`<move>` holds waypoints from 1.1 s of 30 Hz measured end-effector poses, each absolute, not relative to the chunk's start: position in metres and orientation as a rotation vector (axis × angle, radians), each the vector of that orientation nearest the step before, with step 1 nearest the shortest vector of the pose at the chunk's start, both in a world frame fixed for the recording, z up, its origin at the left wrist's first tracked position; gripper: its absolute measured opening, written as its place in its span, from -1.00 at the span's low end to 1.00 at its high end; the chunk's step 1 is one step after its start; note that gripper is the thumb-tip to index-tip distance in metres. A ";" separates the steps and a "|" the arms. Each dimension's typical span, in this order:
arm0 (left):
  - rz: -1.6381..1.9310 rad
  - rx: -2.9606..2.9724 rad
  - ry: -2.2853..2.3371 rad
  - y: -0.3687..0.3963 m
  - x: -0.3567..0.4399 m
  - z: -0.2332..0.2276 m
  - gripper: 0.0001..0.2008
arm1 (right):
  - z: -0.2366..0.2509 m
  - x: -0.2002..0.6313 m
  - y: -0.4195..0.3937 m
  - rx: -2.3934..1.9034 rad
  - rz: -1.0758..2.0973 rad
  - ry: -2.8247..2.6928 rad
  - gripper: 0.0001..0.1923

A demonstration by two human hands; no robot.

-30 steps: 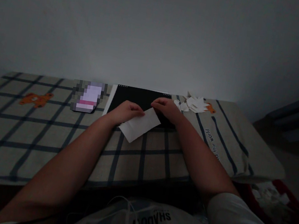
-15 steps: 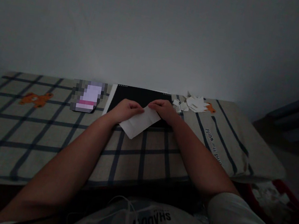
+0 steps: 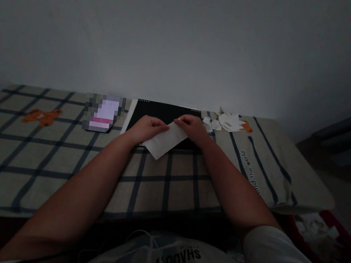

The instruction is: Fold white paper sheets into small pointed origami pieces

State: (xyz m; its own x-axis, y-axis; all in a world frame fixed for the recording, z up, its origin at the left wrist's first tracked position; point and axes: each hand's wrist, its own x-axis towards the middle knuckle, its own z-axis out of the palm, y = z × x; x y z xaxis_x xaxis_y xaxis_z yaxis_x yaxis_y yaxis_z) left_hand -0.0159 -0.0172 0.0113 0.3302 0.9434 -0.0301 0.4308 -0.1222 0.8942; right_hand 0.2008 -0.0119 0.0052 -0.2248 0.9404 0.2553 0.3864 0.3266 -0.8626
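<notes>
White paper piece: The small, flat, white sheet of paper [image 3: 164, 142] is slanting between the hands, lying in view partly over the dark pad and partly over the cloth; whether its lower corner is touching the cloth is hard to tell.
Left hand: The left hand [image 3: 148, 128] is pinching the paper near its upper edge, thumb on top.
Right hand: The right hand [image 3: 192, 126] is gripping the same edge just beside the left fingertips.
Step in hand: The person is apparently working the upper edge between two close pinches; whether it is being folded or torn is not clear.
Next move's demand: Any further handling is probably calling for both pinches staying firm and the free corner hanging clear, since thin paper is likely creasing easily.
Black pad: A black, rectangular pad with a white border [image 3: 165, 111] is lying beneath and beyond the hands.
White scraps: A loose heap of white, angular paper pieces [image 3: 230, 123] is sitting near the right hand.
Worktop: The pale, blue-checked cloth-covered worktop [image 3: 65, 161] is carrying everything, including a lilac-screened, pixelated phone [image 3: 109, 108] on the left.
</notes>
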 end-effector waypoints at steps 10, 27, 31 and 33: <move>0.783 1.765 1.335 -0.009 -0.029 0.017 -0.69 | 0.000 0.214 0.002 -1.284 0.717 -1.571 -0.65; 0.711 1.709 1.177 -0.017 -0.022 0.016 -0.67 | -0.001 0.210 -0.006 -1.202 0.953 -1.652 -0.60; 0.713 1.815 1.231 -0.018 -0.014 0.011 -0.60 | 0.000 0.204 -0.007 -1.185 0.968 -1.591 -0.60; 0.823 1.780 1.276 -0.017 -0.012 0.008 -0.59 | -0.001 0.203 -0.005 -1.158 0.978 -1.501 -0.60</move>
